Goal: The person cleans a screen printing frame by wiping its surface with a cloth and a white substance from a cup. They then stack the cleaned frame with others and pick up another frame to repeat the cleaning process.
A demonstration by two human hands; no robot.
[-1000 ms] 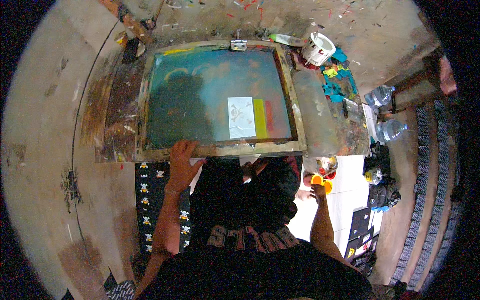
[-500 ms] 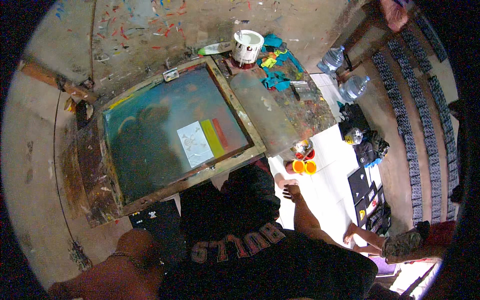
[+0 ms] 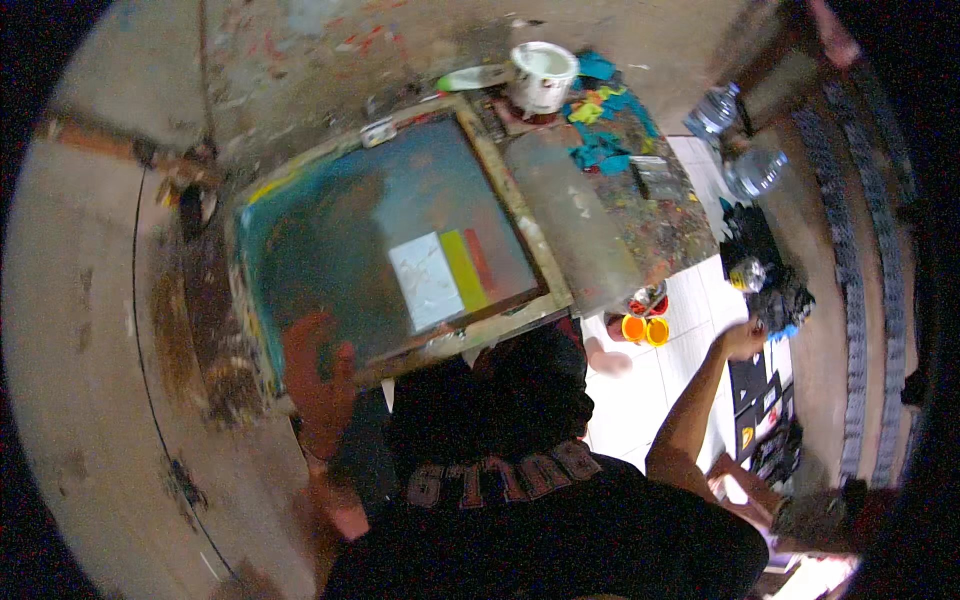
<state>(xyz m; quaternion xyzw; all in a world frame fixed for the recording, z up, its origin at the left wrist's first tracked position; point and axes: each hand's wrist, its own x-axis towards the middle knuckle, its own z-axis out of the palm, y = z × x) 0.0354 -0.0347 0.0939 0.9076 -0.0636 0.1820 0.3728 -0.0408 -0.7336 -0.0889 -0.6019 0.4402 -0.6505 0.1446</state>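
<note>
A wooden-framed printing screen (image 3: 500, 190) lies tilted across the worktable, its mesh stained blue and grey. White, yellow-green and red rectangles show on the mesh; the white one (image 3: 425, 282) is the largest. My left hand (image 3: 318, 375) is raised at the frame's near left corner, fingers apart and holding nothing visible. Out to the right, my right hand (image 3: 742, 340) is at the edge of a crumpled black bundle (image 3: 782, 303) on the floor. Blur hides whether its fingers close on anything. A clear jar (image 3: 747, 274) with yellow on it stands by the bundle.
A white paint bucket (image 3: 542, 80) stands behind the screen beside teal rags (image 3: 602, 152). Orange-rimmed cups (image 3: 645, 330) sit below the table's right edge. Two large water bottles (image 3: 757, 172) stand farther right. Another person's legs (image 3: 745, 485) are at the lower right.
My left hand has come up to the screen's near left corner. My right hand has moved from beside the cups rightward to the black bundle. The whole view has shifted.
</note>
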